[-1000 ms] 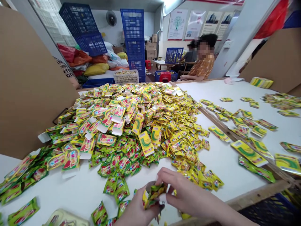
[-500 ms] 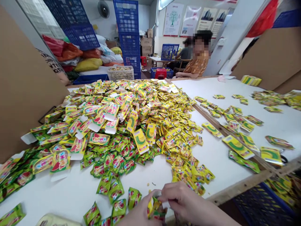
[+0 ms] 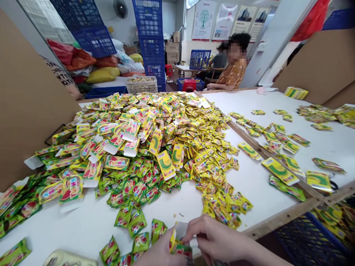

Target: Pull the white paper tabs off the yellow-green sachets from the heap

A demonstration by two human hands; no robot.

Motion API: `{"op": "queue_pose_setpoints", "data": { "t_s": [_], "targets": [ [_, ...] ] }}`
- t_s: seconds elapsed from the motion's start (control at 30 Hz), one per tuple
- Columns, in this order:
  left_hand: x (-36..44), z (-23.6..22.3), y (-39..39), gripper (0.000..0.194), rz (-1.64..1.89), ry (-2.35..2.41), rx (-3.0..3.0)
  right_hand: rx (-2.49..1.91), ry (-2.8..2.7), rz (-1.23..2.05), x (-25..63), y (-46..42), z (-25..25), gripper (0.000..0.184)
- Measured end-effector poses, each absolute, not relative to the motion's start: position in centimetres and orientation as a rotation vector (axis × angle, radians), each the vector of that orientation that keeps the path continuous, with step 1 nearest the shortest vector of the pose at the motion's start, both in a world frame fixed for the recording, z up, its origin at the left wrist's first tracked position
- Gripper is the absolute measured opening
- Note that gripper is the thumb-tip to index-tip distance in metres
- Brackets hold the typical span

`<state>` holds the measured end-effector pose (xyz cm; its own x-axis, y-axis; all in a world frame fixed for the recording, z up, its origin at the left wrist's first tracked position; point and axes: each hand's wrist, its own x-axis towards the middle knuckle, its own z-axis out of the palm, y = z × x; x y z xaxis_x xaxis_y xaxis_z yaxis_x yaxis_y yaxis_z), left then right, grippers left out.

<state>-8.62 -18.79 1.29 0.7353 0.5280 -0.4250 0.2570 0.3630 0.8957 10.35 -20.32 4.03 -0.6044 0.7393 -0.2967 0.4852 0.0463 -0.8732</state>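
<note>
Fingers (image 3: 198, 229) of left hand (image 3: 158, 251) and right hand (image 3: 216, 240) pinch together one yellow-green sachet (image 3: 180, 248) with white card, above the tabletop (image 3: 83, 225), near big sachet pile (image 3: 155, 147).

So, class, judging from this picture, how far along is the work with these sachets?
Early, it seems. Done-looking: packets spread on the neighbouring table. In hand: left hand and right hand grip a sachet with a white card tab. Remaining: the big heap covering most of the nearer table.
</note>
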Motion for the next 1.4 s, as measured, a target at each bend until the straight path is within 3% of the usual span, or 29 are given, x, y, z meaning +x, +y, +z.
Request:
{"op": "queue_pose_setpoints", "data": {
  "t_s": [0.27, 0.4, 0.47, 0.57, 0.63, 0.7, 0.77, 0.83, 0.97, 1.0, 1.13, 1.3, 1.4],
  "targets": [
    [-7.6, -0.2, -18.1, 0.072, 0.182, 0.619, 1.243, -1.311, -1.952, 1.617, 11.1, -21.5, 3.7, 0.022],
    [-7.6, -0.6, -18.2, 0.081, 0.147, 0.682, 1.333, -1.404, -1.849, 1.352, 10.8, -22.6, 2.5, 0.032],
    [-7.5, -0.6, -18.3, 0.073, 0.196, 0.814, 1.441, -1.372, -1.865, 1.155, 10.7, -22.8, 2.2, 0.035],
    [-6.9, -0.3, -18.2, 0.036, 0.241, 0.997, 1.536, -1.318, -1.879, 0.97, 10.4, -22.5, 2.0, 0.034],
    [-6.1, 0.2, -18.0, 0.028, 0.265, 0.985, 1.48, -1.31, -1.862, 0.89, 10.3, -21.9, 2.1, 0.033],
    [-5.3, 0.8, -17.7, 0.043, 0.328, 0.883, 1.399, -1.323, -1.861, 0.823, 11.1, -21.1, 2.5, 0.031],
    [-5.0, 1.2, -17.3, 0.07, 0.387, 0.807, 1.397, -1.373, -1.851, 0.725, 13.5, -20.1, 3.5, 0.027],
    [-5.7, 1.4, -16.5, 0.077, 0.451, 0.845, 1.507, -1.507, -1.806, 0.507, 17.5, -19.0, 5.1, 0.023],
    [-10.5, 0.9, -13.8, 0.034, 0.643, 1.246, 1.88, -2.171, -1.583, -0.348, 24.0, -16.1, 7.9, 0.028],
    [-12.1, 0.8, -13.2, 0.028, 0.677, 1.378, 1.97, -2.274, -1.56, -0.437, 24.2, -15.1, 7.9, 0.029],
    [-15.9, 0.2, -11.5, 0.023, 0.73, 1.703, 2.166, -2.296, -1.75, -0.036, 19.3, -10.6, 4.7, 0.021],
    [-14.0, -1.1, -10.6, 0.037, 0.684, 1.67, 2.334, -2.168, -1.705, 0.247, 14.9, -8.4, 1.0, 0.008],
    [-13.4, -1.8, -9.9, 0.029, 0.693, 1.641, 2.394, -2.036, -1.607, 0.418, 16.2, -9.5, 0.9, 0.004]
  ]
}}
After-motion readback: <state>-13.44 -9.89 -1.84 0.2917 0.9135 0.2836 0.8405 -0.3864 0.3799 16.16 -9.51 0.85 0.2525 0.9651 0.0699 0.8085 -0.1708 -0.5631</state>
